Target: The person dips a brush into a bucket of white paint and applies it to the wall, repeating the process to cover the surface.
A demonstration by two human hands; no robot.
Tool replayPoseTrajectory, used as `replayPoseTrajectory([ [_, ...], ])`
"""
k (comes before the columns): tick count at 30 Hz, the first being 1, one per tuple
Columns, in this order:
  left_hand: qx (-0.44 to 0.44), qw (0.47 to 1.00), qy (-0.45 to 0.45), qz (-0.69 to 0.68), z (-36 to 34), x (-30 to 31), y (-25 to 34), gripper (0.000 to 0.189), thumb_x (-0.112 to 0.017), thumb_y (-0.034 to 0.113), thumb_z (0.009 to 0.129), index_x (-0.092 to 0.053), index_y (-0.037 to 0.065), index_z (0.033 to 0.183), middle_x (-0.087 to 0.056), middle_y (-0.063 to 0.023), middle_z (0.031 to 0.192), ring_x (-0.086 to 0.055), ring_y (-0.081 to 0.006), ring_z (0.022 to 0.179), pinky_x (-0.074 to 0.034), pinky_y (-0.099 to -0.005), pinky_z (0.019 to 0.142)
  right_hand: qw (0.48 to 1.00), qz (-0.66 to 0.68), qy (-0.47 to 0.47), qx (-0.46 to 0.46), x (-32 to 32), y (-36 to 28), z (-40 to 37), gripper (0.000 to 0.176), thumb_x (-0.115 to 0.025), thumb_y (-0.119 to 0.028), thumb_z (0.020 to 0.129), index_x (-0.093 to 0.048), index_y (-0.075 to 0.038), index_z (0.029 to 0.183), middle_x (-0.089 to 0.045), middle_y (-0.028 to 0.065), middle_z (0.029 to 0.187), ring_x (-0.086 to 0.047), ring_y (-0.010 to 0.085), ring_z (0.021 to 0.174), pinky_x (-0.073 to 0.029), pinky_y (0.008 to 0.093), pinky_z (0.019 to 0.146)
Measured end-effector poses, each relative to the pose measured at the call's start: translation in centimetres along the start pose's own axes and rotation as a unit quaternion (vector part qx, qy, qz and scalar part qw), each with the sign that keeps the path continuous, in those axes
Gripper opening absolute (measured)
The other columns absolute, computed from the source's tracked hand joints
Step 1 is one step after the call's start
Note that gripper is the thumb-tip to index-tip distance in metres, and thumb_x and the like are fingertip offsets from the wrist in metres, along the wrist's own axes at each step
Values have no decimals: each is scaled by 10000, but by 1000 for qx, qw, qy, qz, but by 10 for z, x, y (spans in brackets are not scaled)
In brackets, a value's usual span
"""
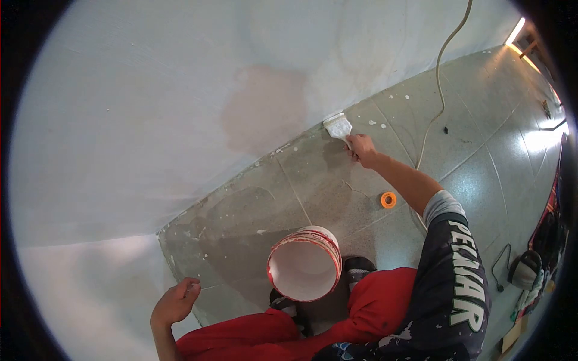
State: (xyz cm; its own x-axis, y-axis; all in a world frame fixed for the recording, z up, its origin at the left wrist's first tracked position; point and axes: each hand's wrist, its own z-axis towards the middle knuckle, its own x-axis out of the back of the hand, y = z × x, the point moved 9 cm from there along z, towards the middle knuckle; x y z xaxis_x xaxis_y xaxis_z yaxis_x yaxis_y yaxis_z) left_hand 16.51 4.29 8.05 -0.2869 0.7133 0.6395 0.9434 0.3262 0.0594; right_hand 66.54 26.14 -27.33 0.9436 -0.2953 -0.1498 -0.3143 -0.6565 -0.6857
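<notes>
My right hand [361, 149] is closed round the handle of a wide white paint brush [338, 126], whose bristle end touches the foot of the wall [180, 108] where it meets the floor. My left hand [176, 301] hangs at the lower left, near the other wall, with its fingers curled; whether anything small is between them is hard to see. A bucket [334, 248] with red and white paint on its rim and white inside stands on the floor between my feet.
An orange roll of tape [388, 200] lies on the tiled floor [337, 198]. A pale cable [441, 84] runs down from the wall and across the floor under my right arm. A cap-like object [525, 271], a dark cord [498, 269] and cloths lie at the far right.
</notes>
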Motion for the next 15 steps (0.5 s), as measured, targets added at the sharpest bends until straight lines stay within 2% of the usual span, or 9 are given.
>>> replayPoseTrajectory([
  [5, 6, 1000, -1, -2, -2, -1, 0, 423, -479, 406, 1016, -564, 72, 1262, -681, -232, 1125, -640, -386, 1089, -492, -421, 928, 1000, -21, 5, -1, 2, -10, -4, 195, -562, -217, 949, -571, -23, 961, -581, 73, 755, -497, 142, 533, -336, 296, 415],
  [7, -2, 999, 4, 31, 0, -1, -2, 396, -448, 381, 1049, -561, 73, 1271, -703, -148, 1091, -666, -273, 1019, -495, -380, 904, 998, 9, -24, 51, -1, -21, -14, 205, -564, -213, 933, -567, -9, 959, -571, 79, 737, -495, 148, 541, -354, 312, 429],
  [15, 6, 1000, 3, 29, -3, 0, 5, 391, -454, 383, 1046, -566, 77, 1262, -706, -147, 1079, -665, -280, 1035, -495, -375, 907, 1000, -22, 4, 21, 4, -3, -18, 202, -566, -210, 926, -572, -12, 964, -570, 77, 740, -495, 150, 530, -346, 315, 419],
])
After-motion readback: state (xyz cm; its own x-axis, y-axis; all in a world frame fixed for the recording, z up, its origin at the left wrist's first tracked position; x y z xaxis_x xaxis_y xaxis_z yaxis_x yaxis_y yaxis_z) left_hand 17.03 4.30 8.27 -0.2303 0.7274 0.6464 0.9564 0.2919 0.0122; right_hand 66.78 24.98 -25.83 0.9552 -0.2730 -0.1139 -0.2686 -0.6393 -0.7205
